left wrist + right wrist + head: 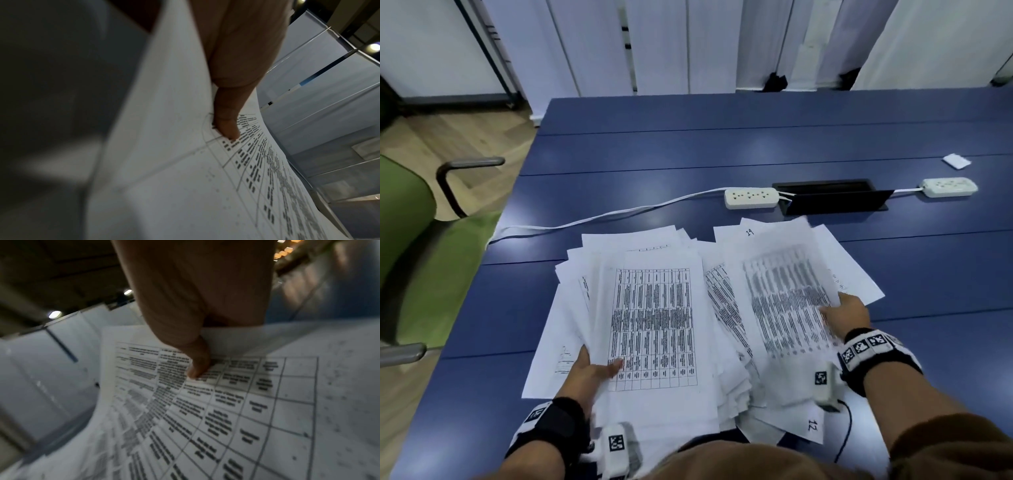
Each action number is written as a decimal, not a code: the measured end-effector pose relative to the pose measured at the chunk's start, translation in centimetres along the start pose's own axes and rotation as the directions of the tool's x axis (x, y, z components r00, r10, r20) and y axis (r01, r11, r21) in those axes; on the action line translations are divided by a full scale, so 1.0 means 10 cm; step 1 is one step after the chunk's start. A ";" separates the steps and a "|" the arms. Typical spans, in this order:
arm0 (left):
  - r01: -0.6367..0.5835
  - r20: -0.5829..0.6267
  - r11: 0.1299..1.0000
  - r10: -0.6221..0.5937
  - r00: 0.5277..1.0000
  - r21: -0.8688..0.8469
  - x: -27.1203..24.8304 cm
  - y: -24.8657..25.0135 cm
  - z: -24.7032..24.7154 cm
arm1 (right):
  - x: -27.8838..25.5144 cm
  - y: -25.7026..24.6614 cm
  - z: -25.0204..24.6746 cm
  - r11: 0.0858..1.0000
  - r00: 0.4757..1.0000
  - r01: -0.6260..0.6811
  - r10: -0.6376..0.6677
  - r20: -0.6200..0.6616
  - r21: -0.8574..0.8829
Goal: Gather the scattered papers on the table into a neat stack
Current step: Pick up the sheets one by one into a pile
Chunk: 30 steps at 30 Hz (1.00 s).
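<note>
Gathering is under way: the left hand [585,371] pinches one bunch of papers [654,325] under its thumb, the right hand [847,313] pinches another sheaf [787,294] just beside it on the table [722,147], so next, I judge, comes sliding both bunches together and squaring their edges

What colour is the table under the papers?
Dark blue table, seen best in the head view, beneath the white papers.

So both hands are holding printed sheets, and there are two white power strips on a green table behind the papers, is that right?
Not quite: the table is blue, as the head view shows; the green thing is a chair beside it. The rest holds: the left hand and right hand each hold printed sheets, and two white power strips lie behind them.
</note>
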<state>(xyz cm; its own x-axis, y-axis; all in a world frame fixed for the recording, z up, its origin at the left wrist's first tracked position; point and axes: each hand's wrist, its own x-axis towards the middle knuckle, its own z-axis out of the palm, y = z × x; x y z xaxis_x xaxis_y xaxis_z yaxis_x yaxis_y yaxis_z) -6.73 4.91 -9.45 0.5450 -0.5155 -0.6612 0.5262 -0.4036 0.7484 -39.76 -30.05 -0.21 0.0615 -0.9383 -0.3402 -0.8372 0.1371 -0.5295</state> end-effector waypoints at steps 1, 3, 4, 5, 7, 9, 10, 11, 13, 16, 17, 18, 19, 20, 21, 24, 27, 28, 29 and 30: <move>0.000 -0.003 1.000 0.000 1.000 -0.008 0.02 -0.01 0.00 | 0.03 0.02 -0.01 0.995 0.999 0.018 -0.014 0.044 -0.094; -0.005 -0.009 1.000 0.005 1.000 -0.023 0.00 0.01 0.03 | 0.07 0.04 0.03 0.971 0.997 0.054 -0.039 0.071 -0.231; -0.001 -0.016 1.000 0.001 1.000 -0.025 0.00 0.02 0.03 | 0.08 0.04 0.07 0.963 0.997 0.073 -0.060 0.057 -0.261; 0.001 -0.014 0.999 -0.001 1.000 -0.034 0.00 0.02 0.05 | 0.09 0.02 0.11 0.951 0.996 0.092 -0.084 0.039 -0.295; 0.003 -0.016 0.998 -0.004 1.000 -0.060 0.03 0.00 0.03 | 0.08 -0.05 0.19 0.917 0.994 0.111 -0.102 0.044 -0.384; -0.005 -0.020 0.997 0.004 1.000 -0.073 0.06 -0.02 0.03 | 0.06 -0.14 0.21 0.896 0.993 0.114 -0.099 0.057 -0.428; -0.004 -0.024 0.998 0.002 1.000 -0.066 0.05 -0.02 0.04 | 0.09 -0.16 0.22 0.891 0.994 0.107 -0.087 0.065 -0.441; -0.009 -0.022 0.997 0.007 1.000 -0.071 0.05 -0.01 0.06 | 0.13 -0.16 0.21 0.885 0.994 0.102 -0.073 0.080 -0.454; -0.011 -0.031 0.996 0.008 0.999 -0.094 0.06 -0.01 0.05 | 0.22 -0.13 0.21 0.906 0.990 0.090 -0.037 0.136 -0.413; -0.005 -0.038 0.997 0.002 0.999 -0.079 0.09 -0.03 0.03 | 0.24 -0.08 0.21 0.974 0.973 0.071 -0.020 0.229 -0.214; -0.010 -0.038 0.997 0.007 0.999 -0.073 0.10 -0.04 0.02 | 0.23 -0.07 0.22 0.977 0.970 0.091 -0.043 0.239 -0.194; -0.017 -0.043 0.998 0.014 0.999 -0.067 0.09 -0.03 0.04 | 0.20 -0.07 0.22 0.980 0.973 0.110 -0.072 0.222 -0.165; -0.023 -0.038 0.997 0.020 0.999 -0.069 0.10 -0.03 0.04 | 0.17 -0.09 0.20 0.987 0.978 0.110 -0.086 0.191 -0.120; -0.021 -0.034 0.997 0.019 0.999 -0.075 0.09 -0.03 0.04 | 0.15 -0.12 0.18 0.992 0.982 0.108 -0.096 0.160 -0.067; -0.023 -0.031 0.996 0.020 0.999 -0.085 0.08 -0.03 0.05 | 0.11 -0.16 0.12 0.993 0.986 0.110 -0.105 0.126 -0.035; -0.020 -0.041 0.995 0.016 0.999 -0.095 0.08 -0.02 0.06 | -0.03 -0.36 -0.08 0.984 0.982 0.172 -0.174 -0.077 -0.037; -0.007 -0.041 0.992 0.002 0.999 -0.125 0.08 -0.01 0.07 | -0.28 -0.66 -0.31 0.941 0.900 0.336 -0.304 -0.312 0.052; -0.001 -0.027 0.992 -0.003 1.000 -0.127 0.07 0.01 0.08 | -0.35 -0.77 -0.41 0.921 0.865 0.381 -0.325 -0.384 0.080; -0.003 -0.025 0.991 -0.001 1.000 -0.137 0.06 0.01 0.09 | -0.42 -0.89 -0.51 0.900 0.823 0.425 -0.339 -0.456 0.099; -0.010 -0.025 0.990 0.007 1.000 -0.140 0.06 0.02 0.10 | -0.48 -0.99 -0.64 0.872 0.783 0.471 -0.344 -0.518 0.133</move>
<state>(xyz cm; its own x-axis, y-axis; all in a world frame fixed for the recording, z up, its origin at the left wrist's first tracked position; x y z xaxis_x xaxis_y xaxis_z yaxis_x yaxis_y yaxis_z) -6.95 3.80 -9.64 0.5645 -0.4992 -0.6573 0.6071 -0.2884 0.7404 -35.23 -28.95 11.65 0.0546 -0.9465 0.3181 -0.6290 -0.2801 -0.7252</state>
